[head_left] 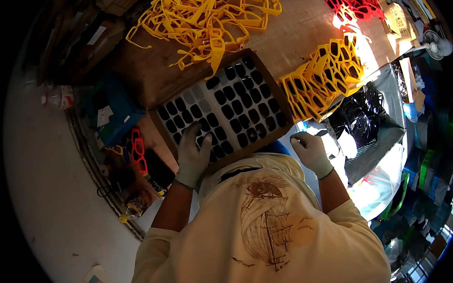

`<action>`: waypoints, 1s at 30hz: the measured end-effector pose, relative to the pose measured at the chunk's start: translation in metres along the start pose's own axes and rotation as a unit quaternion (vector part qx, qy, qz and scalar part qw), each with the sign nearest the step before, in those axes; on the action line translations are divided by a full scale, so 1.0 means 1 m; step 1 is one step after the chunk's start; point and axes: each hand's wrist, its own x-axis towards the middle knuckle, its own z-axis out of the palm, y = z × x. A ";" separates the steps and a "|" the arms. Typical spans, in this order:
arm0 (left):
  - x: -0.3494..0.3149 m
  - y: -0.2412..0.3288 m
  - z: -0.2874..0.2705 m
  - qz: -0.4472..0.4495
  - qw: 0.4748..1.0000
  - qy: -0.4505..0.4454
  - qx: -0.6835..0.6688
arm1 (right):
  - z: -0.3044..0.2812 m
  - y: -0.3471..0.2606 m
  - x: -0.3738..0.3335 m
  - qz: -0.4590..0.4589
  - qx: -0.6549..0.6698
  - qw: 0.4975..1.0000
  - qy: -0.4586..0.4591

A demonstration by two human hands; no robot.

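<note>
Dozens of dark lenses (227, 111) are being held in rows inside a shallow cardboard tray (244, 152), which is being supported near the wearer's waist, at the near side of the brown worktop (302, 29). The gloved left hand (194, 152) is being held open over the tray's near-left lenses, fingers spread; whether any is being touched cannot be told. The gloved right hand (310, 150) is being held closed, off the tray's near-right corner; whether something small is being pinched cannot be told.

Lenses could be getting scuffed or nudged out of line if the left fingertips are being dragged. The far rim is being overhung by the yellow frame heap (206, 21); a snagged temple could be sending frames onto the lenses. Rightward travel is being restricted by the row of yellow sunglasses (325, 76) close beside the tray's edge. More room is being offered above the tray.
</note>
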 end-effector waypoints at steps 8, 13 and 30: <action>0.253 0.091 0.008 -0.263 0.953 -0.024 0.146 | -0.005 -0.065 0.108 -0.194 -0.012 0.964 -0.181; 0.272 0.073 0.000 -0.227 0.957 -0.059 0.173 | 0.047 -0.089 0.204 -0.295 -0.095 0.930 -0.196; 0.032 0.048 -0.091 0.106 0.916 0.340 0.183 | 0.102 -0.153 0.219 -0.269 -0.302 0.899 -0.168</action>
